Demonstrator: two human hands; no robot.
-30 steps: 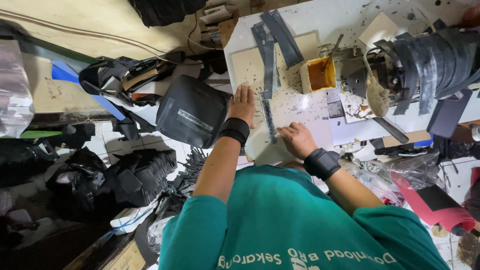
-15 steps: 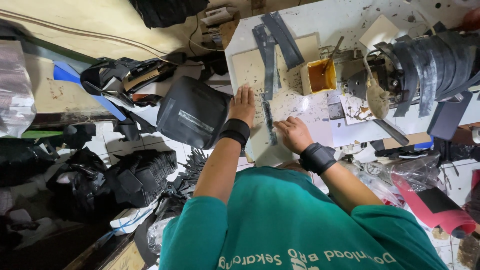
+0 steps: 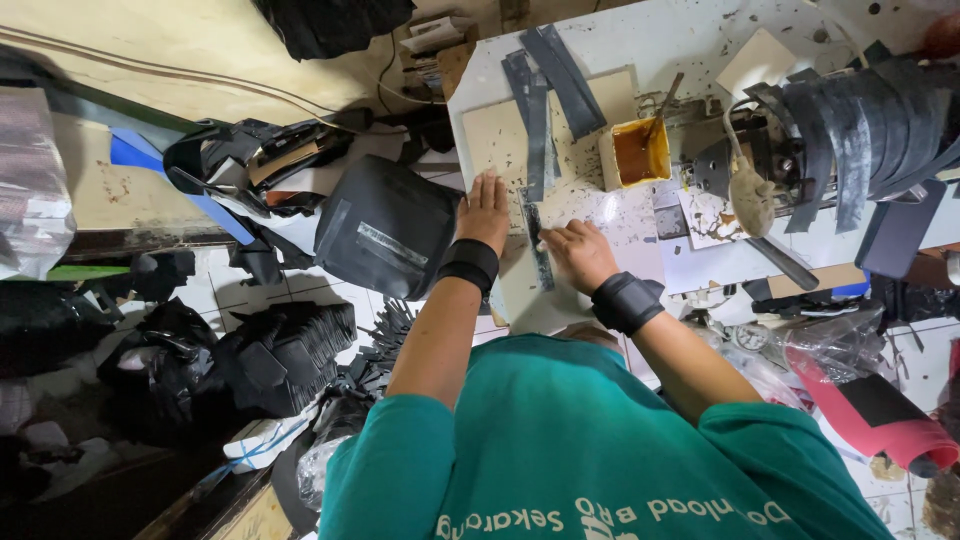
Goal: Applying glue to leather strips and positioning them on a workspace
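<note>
Dark grey, the narrow strip [image 3: 538, 245] lies flat on the spattered white counter [image 3: 690, 40], between the two hands. The left hand [image 3: 486, 210] lies flat beside it, fingers [image 3: 489, 186] straight and close together, gripping nothing. The right hand [image 3: 577, 252] presses on the strip's right edge with bent fingers [image 3: 552, 238]. Beyond the fingers lie more grey strips [image 3: 545, 85] and a yellow square tub [image 3: 641, 152] of amber glue. Left of the left hand hangs a black bag [image 3: 385, 225] with a pale oblong label.

head cam | above the person, facing steeply down | near white worktable [image 3: 700, 40] (glue-spattered) | single view
</note>
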